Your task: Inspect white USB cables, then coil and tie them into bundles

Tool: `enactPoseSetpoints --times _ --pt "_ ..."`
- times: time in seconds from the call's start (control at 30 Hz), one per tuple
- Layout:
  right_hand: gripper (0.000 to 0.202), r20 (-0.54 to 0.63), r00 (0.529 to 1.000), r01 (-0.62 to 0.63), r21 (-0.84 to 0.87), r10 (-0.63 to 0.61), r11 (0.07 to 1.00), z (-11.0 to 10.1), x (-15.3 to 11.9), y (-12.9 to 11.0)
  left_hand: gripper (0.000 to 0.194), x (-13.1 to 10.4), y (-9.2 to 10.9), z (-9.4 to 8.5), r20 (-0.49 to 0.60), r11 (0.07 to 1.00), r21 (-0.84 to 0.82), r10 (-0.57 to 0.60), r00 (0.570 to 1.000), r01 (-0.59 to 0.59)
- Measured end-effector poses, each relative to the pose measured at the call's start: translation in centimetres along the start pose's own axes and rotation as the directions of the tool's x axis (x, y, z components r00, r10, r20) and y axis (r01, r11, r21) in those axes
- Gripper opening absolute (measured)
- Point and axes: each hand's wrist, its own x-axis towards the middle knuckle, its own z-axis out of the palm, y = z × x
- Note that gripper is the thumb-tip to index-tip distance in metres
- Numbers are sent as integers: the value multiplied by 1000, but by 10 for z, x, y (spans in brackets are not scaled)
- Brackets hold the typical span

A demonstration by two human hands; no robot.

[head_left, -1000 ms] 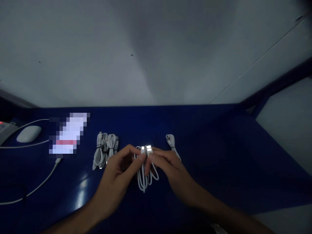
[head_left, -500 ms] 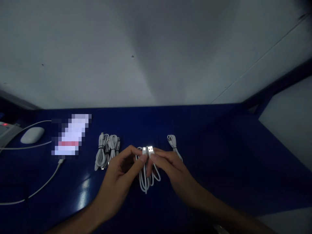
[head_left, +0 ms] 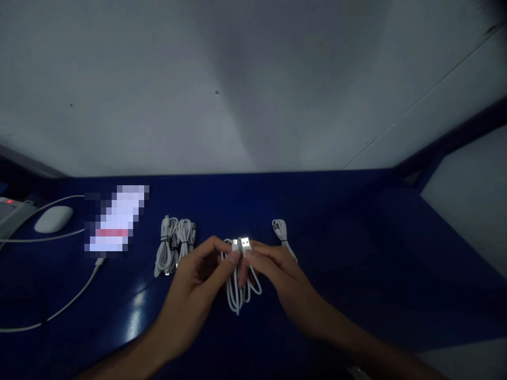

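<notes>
A looped white USB cable (head_left: 236, 303) hangs between my two hands, its two metal plug ends side by side and pointing away from me. My left hand (head_left: 202, 277) pinches the cable at the left plug between thumb and forefinger. With thumb and fingers, my right hand (head_left: 273, 269) grips it at the right plug, a USB-A end. The loops dangle below the fingertips, and part of them is hidden behind the fingers. Left of my hands lie bundled white cables (head_left: 164, 256) with dark ties. Another tied white cable (head_left: 280, 229) lies just beyond my right hand.
Farther left on the blue tabletop (head_left: 348, 227) are a blurred-out lit phone (head_left: 121, 216) with a cord plugged in, a white rounded case (head_left: 54, 219) and a white power strip (head_left: 10, 214) with a red light. A grey wall (head_left: 158, 95) rises behind the table.
</notes>
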Motion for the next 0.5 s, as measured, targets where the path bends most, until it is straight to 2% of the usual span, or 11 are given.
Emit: enactPoseSetpoints --times 0.5 --pt "50 -1 1000 0 7 0 1000 2 0 1 26 -1 -1 0 5 1000 -16 9 1000 -9"
